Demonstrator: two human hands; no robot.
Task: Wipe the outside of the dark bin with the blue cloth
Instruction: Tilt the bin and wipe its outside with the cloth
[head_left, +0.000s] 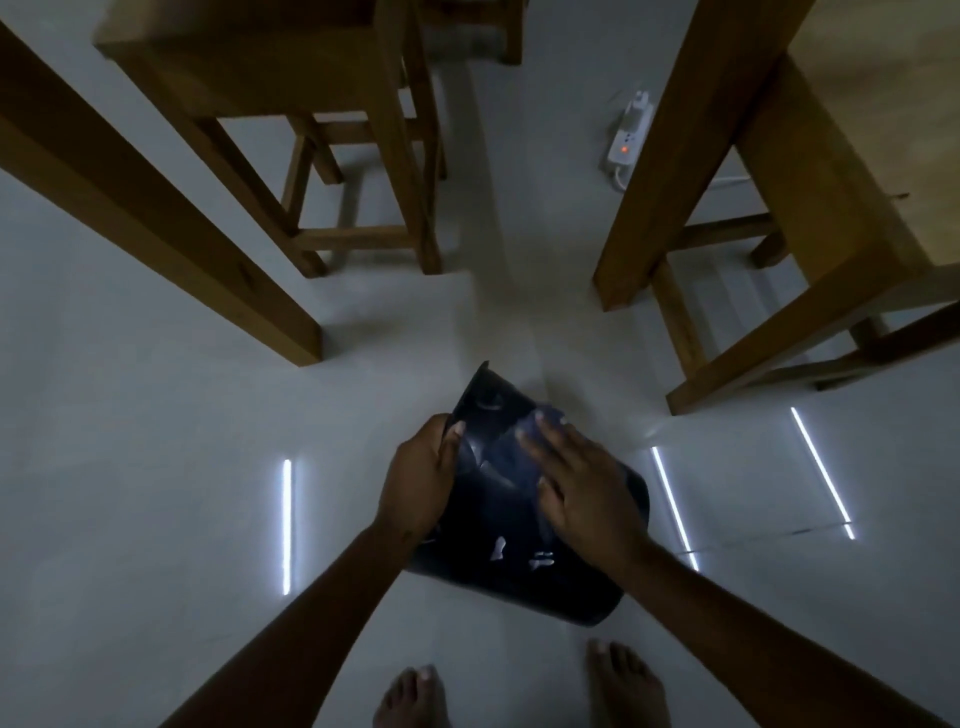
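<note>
Over pale floor (156, 415), left hand (418, 480) grips bin (498, 540); right hand (582, 486) flat.

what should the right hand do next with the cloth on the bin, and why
Probably slide the right hand and blue cloth down the dark bin toward its near end: the cloth sits at the far end, and the left hand already steadies the bin's edge.

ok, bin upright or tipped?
Tipped. The dark bin is tilted, its side facing the camera; left hand grips one edge, right hand presses the blue cloth on it.
</note>
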